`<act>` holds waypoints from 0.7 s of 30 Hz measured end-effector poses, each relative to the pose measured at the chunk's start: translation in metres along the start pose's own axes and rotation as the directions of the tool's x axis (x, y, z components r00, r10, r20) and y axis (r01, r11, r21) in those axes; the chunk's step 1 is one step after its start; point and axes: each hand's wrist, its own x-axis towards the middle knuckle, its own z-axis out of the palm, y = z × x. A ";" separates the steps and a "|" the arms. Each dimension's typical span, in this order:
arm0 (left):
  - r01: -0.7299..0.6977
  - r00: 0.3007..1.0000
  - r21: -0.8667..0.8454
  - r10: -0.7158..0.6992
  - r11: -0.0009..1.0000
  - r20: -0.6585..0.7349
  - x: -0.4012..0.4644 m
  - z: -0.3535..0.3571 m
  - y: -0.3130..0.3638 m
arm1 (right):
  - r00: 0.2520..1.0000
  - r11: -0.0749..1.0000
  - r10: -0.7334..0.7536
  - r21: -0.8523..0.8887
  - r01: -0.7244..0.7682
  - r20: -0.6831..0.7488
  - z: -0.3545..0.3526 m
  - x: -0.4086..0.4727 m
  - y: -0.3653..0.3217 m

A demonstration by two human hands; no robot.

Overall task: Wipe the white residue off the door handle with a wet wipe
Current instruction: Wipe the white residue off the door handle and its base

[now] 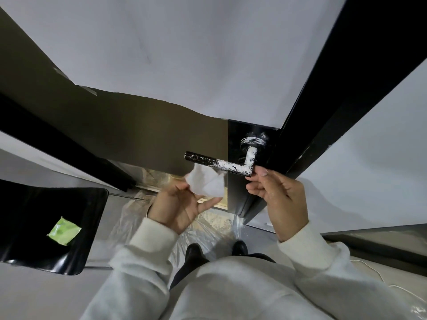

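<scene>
A black lever door handle (208, 160) juts out from the edge of a door, with thick white residue on its bend, neck and round base (253, 142); its free end is mostly black. My left hand (178, 204) holds a crumpled white wet wipe (206, 183) just below the lever's middle, the wipe's top edge nearly touching it. To the right, my right hand (277, 195) has its fingers curled, with a fingertip at the handle's corner (250, 173). It holds nothing that I can see.
A black chair seat (30, 213) at the left carries a green wet wipe packet (63, 230). Clear plastic sheeting (208, 232) covers the floor below the handle, by my black shoes. The black door frame (335, 112) rises at the right. A thin white cord (379, 273) lies on the floor.
</scene>
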 end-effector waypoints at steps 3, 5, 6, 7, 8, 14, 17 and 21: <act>-0.148 0.988 0.101 0.151 0.984 -0.030 0.001 0.015 -0.020 | 1.000 1.000 0.007 0.018 -0.007 -0.019 0.001 0.001 0.001; -0.237 0.962 0.179 0.256 0.955 -0.093 0.005 0.020 -0.024 | 1.000 1.000 0.011 0.025 -0.011 -0.024 0.002 0.001 0.001; -0.263 0.949 0.199 0.290 0.944 -0.123 0.008 0.022 -0.025 | 1.000 0.999 0.014 0.029 -0.014 -0.023 0.002 0.001 0.001; -0.279 0.938 0.219 0.315 0.935 -0.147 0.012 0.023 -0.025 | 1.000 0.999 0.018 0.032 -0.017 -0.023 0.002 0.001 0.000; -0.288 0.929 0.244 0.332 0.926 -0.162 0.015 0.026 -0.026 | 1.000 0.999 0.017 0.033 -0.016 -0.021 0.001 0.000 0.000; -0.323 0.902 0.285 0.385 0.902 -0.196 0.029 0.028 -0.020 | 1.000 1.000 0.009 0.014 -0.009 0.001 -0.001 -0.003 0.000; -0.294 0.903 0.317 0.370 0.902 -0.216 0.032 0.030 -0.016 | 1.000 1.000 0.010 0.008 -0.010 0.002 -0.003 -0.003 -0.001; -0.287 0.917 0.314 0.354 0.905 -0.184 0.032 0.030 -0.013 | 1.000 1.000 0.008 -0.006 -0.008 0.004 -0.006 -0.003 0.000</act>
